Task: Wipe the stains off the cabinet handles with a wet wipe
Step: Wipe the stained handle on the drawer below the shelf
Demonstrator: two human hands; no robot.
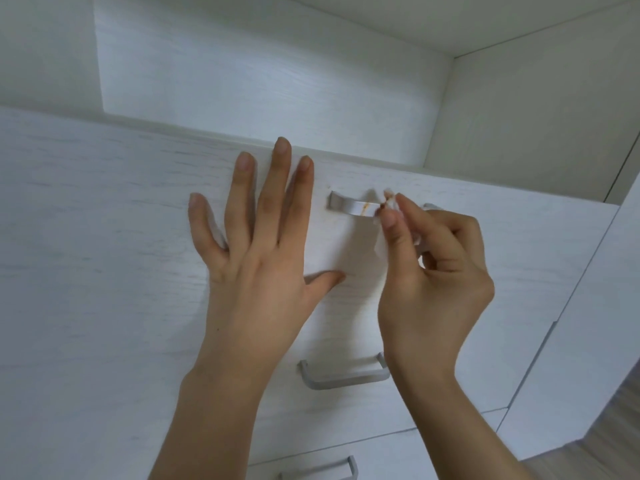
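Note:
The top silver handle [349,206] on the white drawer front [104,237] carries an orange-brown stain near its middle. My right hand [433,271] pinches a small white wet wipe [389,202] between thumb and fingers and presses it against the handle just right of the stain; the handle's right end shows behind the fingers. My left hand [256,244] lies flat on the drawer front to the left of the handle, fingers spread, holding nothing.
A second silver handle [343,374] sits on the drawer below, and a third handle [318,471] shows at the bottom edge. An open white shelf recess [263,74] lies above the drawers. A white side panel [588,306] and wood floor [595,455] are at right.

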